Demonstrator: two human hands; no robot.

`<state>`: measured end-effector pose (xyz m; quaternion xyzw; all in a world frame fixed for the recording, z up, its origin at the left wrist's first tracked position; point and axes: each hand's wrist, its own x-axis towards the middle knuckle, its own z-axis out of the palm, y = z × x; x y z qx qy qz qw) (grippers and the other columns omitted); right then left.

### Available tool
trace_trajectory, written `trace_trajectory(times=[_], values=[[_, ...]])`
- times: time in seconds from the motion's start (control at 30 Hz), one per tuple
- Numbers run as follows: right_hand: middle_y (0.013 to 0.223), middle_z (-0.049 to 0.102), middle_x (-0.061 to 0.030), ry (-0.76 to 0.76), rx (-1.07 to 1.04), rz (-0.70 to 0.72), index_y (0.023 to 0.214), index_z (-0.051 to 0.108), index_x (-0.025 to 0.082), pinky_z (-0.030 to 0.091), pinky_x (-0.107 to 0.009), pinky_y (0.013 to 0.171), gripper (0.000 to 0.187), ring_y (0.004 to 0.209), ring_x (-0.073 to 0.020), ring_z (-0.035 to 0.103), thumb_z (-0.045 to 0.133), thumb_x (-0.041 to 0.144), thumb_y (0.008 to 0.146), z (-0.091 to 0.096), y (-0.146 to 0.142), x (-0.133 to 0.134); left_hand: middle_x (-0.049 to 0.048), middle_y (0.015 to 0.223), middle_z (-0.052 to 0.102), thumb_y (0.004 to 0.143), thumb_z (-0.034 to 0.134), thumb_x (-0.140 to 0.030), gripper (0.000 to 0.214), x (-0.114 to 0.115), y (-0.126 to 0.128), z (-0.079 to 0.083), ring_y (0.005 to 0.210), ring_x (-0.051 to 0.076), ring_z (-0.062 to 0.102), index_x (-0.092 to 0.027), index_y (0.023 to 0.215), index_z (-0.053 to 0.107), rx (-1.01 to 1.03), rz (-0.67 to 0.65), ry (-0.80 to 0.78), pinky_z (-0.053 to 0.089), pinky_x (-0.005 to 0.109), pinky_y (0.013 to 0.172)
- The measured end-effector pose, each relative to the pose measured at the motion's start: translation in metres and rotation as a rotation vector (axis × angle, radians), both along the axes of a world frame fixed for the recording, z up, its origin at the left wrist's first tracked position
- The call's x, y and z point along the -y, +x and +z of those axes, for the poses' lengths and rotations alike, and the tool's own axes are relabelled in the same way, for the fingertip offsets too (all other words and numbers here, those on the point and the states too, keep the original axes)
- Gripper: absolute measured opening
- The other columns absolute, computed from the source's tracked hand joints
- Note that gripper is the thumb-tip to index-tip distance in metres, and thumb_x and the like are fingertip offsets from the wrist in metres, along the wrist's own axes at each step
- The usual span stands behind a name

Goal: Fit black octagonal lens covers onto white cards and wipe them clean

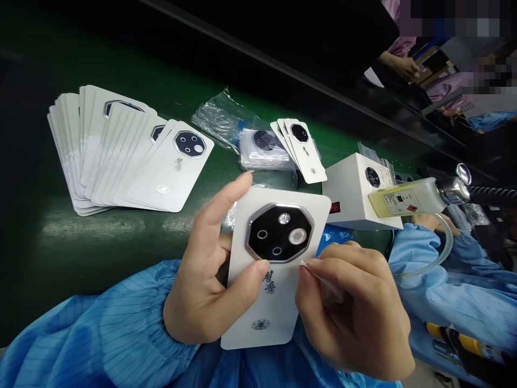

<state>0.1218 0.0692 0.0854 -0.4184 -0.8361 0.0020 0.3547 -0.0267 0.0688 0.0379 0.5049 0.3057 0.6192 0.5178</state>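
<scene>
Green bench (100, 253) stretches ahead of me, with white phone covers (121, 151) fanned in an overlapping row on it. Beyond them lies a crumpled clear plastic bag (220, 121), and at least one boxy cover pack (264, 148) sits at its end, a dark camera ring showing through the film. A few loose cards (301, 145) fan against the bag's right end. Just beside them stands a white box (351, 183) with a red switch (334, 207), and a pale yellow bottle (404, 196) with a clear tube (446, 253) crosses its corner; I cannot tell what the bottle holds. Over the bench, my left hand (205, 280) grips a white cover (274, 302), thumb (246, 275) pressed below its black camera module, fingers spread behind it. My right hand (347, 318) pinches a white swab (323, 283), its tip at the cover's right edge. A co-worker's hand (436, 223) rests past the box.
</scene>
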Motion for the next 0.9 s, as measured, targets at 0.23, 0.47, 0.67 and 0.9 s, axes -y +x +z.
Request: trace_trajectory(times=[0.23,0.47,0.67,0.9], values=[[0.072,0.061,-0.0021,-0.001,-0.011,-0.037,0.083,0.054,0.014,0.049,-0.025,0.062,0.017,0.064,-0.0097,0.056,0.062,0.003,0.072,-0.0003,-0.0045,0.0020,0.0001,0.110,0.064,0.074,0.049,0.003,0.077,0.0008,0.0014,-0.0034,0.051,0.004,0.060,-0.032,0.140,0.030,0.018,0.017,-0.017,0.052,0.013,0.044],[0.071,0.061,-0.0024,0.012,-0.039,-0.032,0.082,0.055,0.014,0.049,-0.026,0.063,0.017,0.064,-0.0101,0.055,0.063,0.002,0.072,-0.0014,-0.0055,0.0001,-0.0067,0.058,0.055,0.075,0.050,0.000,0.078,0.0027,0.0003,-0.0047,0.039,0.009,0.052,-0.029,0.143,0.025,-0.099,0.033,-0.015,0.042,0.018,0.033],[0.071,0.061,-0.0028,0.015,-0.038,-0.038,0.083,0.056,0.014,0.049,-0.027,0.063,0.017,0.063,-0.0103,0.055,0.063,0.002,0.072,-0.0016,-0.0058,0.0006,-0.0071,0.052,0.049,0.075,0.050,0.000,0.077,0.0024,0.0027,-0.0061,0.040,0.011,0.052,-0.029,0.143,0.026,-0.121,0.052,0.014,0.043,0.020,0.034],[0.072,0.062,-0.0039,0.004,-0.033,-0.047,0.083,0.056,0.012,0.049,-0.027,0.067,0.016,0.066,-0.0104,0.055,0.063,0.002,0.072,-0.0022,-0.0068,0.0018,-0.0039,0.075,0.065,0.078,0.050,-0.003,0.074,0.0028,0.0013,-0.0073,0.042,0.007,0.052,-0.030,0.142,0.028,-0.139,0.051,0.035,0.052,0.017,0.041]])
